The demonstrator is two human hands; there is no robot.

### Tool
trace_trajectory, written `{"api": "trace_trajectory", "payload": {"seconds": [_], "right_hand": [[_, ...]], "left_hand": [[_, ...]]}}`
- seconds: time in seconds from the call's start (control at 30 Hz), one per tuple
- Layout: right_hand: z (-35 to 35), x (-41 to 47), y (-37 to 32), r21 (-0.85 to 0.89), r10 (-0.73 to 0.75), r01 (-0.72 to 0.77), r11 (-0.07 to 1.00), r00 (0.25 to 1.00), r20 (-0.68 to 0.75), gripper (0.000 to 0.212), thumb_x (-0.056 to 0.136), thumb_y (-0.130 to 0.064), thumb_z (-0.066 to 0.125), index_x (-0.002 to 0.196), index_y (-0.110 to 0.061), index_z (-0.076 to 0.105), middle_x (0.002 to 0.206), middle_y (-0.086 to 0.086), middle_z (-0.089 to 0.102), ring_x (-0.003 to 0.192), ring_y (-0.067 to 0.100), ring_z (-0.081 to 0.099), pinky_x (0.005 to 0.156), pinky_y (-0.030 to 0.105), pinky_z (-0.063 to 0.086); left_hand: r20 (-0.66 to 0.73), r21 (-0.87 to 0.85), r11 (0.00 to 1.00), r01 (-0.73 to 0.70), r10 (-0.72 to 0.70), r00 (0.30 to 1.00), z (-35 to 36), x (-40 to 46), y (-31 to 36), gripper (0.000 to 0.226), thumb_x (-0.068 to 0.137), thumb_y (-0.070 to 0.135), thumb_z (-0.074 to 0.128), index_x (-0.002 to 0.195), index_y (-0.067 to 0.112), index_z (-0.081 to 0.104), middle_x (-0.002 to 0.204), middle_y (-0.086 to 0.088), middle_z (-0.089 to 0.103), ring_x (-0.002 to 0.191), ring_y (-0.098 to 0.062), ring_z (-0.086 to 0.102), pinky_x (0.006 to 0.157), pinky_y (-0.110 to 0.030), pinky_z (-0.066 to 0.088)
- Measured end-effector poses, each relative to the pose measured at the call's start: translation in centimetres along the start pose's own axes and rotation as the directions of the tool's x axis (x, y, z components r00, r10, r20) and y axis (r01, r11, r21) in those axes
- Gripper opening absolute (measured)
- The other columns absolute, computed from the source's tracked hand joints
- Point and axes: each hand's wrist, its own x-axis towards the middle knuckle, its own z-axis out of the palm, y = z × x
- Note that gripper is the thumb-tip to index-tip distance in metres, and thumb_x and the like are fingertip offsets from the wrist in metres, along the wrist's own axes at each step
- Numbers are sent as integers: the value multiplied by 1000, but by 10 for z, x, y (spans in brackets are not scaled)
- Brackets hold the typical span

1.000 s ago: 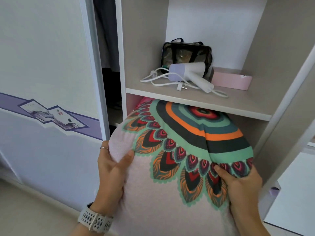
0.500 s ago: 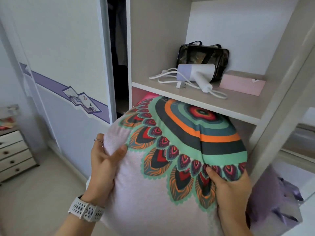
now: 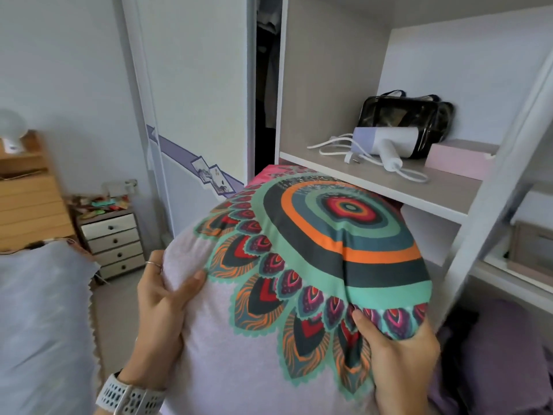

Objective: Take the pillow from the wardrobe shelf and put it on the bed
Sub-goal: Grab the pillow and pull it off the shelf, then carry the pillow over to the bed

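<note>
Pillow (image 3: 269,339) is sitting between both hands, its far end apparently tucked just under the wardrobe shelf (image 3: 389,187) edge (whether it is touching the board is hard to tell). Going left to right: the bed (image 3: 39,324) is lying at the far left, near but not yet under the load. The left hand (image 3: 158,307) is pressing the pale fabric with thumb on top and fingers wrapped behind; the right hand (image 3: 398,354) is pinching the patterned corner. Above on the shelf, a hair dryer (image 3: 386,142) is trailing its cord (image 3: 359,157) near the lip. In my judgement, a pull that lifts could scrape the edge, and the soft cover could be slipping from a thin pinch while swinging left.
</note>
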Motion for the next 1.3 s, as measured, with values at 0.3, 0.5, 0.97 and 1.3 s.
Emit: {"api": "trace_trajectory", "payload": {"seconds": [0.3, 0.5, 0.97, 1.3], "right_hand": [[60, -15, -20, 193, 3, -58, 980, 963, 270, 55, 55, -3, 91, 98, -30, 71, 92, -9, 78, 83, 12, 75, 68, 21, 58], [132, -13, -45, 259, -31, -79, 963, 919, 394, 51, 53, -20, 87, 100, -26, 69, 93, -7, 78, 85, 15, 75, 78, 36, 60], [272, -44, -124, 382, -305, 157, 911, 879, 367, 42, 61, -20, 85, 96, -31, 66, 88, -16, 75, 80, 8, 74, 76, 32, 58], [428, -37, -135, 438, -332, 133, 889, 845, 418, 47, 57, -13, 86, 101, -10, 68, 89, -9, 74, 80, 5, 72, 77, 25, 57]], "left_hand": [[-166, 103, 992, -79, 96, 981, -68, -13, 42, 35, 75, 10, 77, 103, 12, 57, 115, -26, 65, 105, -33, 65, 90, -49, 53], [-274, 141, 975, -172, 206, 940, -102, 10, 67, 33, 73, 8, 76, 98, 25, 63, 101, 1, 74, 95, -16, 68, 78, -27, 57], [-426, 154, 964, -214, 261, 866, -196, 114, 89, 32, 83, -2, 63, 92, 29, 59, 93, 11, 74, 86, -6, 70, 75, -20, 56], [-503, 206, 927, -312, 374, 779, -268, 203, 93, 31, 83, -4, 65, 91, 23, 53, 100, -10, 64, 93, -23, 63, 83, -39, 52]]}}
